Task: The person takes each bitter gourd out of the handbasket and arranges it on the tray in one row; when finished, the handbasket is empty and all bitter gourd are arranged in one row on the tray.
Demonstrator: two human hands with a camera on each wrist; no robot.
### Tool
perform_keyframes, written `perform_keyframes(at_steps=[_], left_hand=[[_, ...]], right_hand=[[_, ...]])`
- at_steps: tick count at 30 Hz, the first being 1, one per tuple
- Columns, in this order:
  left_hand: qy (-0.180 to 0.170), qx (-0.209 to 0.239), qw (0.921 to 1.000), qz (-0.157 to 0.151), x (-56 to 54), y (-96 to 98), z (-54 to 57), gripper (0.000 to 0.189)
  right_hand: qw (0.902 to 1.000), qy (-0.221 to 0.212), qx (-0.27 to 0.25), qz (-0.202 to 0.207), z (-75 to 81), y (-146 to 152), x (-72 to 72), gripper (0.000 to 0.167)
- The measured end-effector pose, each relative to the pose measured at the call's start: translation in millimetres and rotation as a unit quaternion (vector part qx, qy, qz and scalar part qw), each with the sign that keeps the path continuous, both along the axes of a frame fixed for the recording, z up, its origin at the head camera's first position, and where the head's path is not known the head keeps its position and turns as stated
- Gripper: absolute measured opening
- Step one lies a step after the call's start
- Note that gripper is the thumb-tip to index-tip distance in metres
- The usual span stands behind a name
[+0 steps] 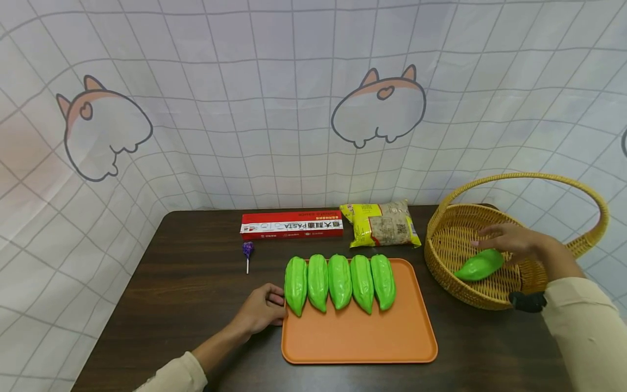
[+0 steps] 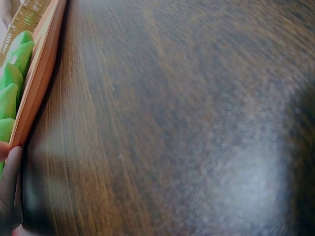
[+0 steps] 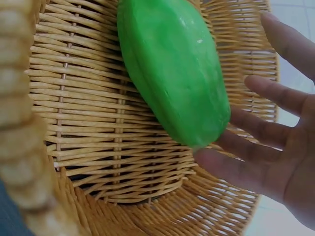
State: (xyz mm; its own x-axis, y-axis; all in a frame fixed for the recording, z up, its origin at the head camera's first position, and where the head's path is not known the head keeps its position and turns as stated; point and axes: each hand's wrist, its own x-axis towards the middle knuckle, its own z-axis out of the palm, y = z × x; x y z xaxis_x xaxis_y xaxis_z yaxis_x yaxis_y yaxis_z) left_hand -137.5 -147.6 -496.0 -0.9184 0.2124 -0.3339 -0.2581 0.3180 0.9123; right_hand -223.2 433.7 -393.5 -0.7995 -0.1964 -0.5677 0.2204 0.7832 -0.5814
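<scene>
Several glossy green star fruits (image 1: 340, 282) lie side by side along the far half of an orange tray (image 1: 360, 337). My left hand (image 1: 262, 311) is at the tray's left edge, thumb and finger pinching the rim (image 2: 37, 93). Inside the wicker basket (image 1: 443, 283) on the right, one more green star fruit (image 3: 172, 69) lies on the woven bottom. Over that fruit is my right hand (image 1: 514, 242), its fingers spread and not wrapped round it. The fingertips (image 3: 209, 160) come close to the fruit's blunt end; whether they touch is unclear.
Behind the tray lie a red-and-white pasta box (image 1: 292, 225) and a yellow bag (image 1: 384, 224). A purple lollipop (image 1: 248, 249) rests left of them. The basket's tall handle (image 1: 529, 176) arches above it. A white grid-patterned curtain (image 1: 274, 109) hangs behind the dark wooden table (image 1: 196, 283).
</scene>
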Motion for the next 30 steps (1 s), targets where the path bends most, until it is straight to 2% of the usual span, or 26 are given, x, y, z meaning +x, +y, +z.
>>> perform_keyframes(at_steps=[6, 14, 18, 30], left_hand=[[0.0, -0.002, 1.0, 0.0, 0.1, 0.4, 0.7, 0.049], [0.006, -0.003, 1.0, -0.001, -0.1, 0.6, 1.2, 0.048], [0.01, -0.002, 0.9999, -0.002, -0.3, 0.4, 0.8, 0.048], [0.012, 0.0, 0.9999, -0.002, -0.3, -1.4, -0.4, 0.048]], right_hand=[[0.9995, -0.024, -0.011, -0.019, -7.2, 1, -4.3, 0.091], [0.9997, 0.02, 0.003, 0.01, -14.7, 3, -5.4, 0.082], [0.9995, 0.025, 0.007, 0.016, -15.9, 3, -6.3, 0.081], [0.9998, -0.017, -0.012, -0.001, -16.2, 3, -12.2, 0.086]])
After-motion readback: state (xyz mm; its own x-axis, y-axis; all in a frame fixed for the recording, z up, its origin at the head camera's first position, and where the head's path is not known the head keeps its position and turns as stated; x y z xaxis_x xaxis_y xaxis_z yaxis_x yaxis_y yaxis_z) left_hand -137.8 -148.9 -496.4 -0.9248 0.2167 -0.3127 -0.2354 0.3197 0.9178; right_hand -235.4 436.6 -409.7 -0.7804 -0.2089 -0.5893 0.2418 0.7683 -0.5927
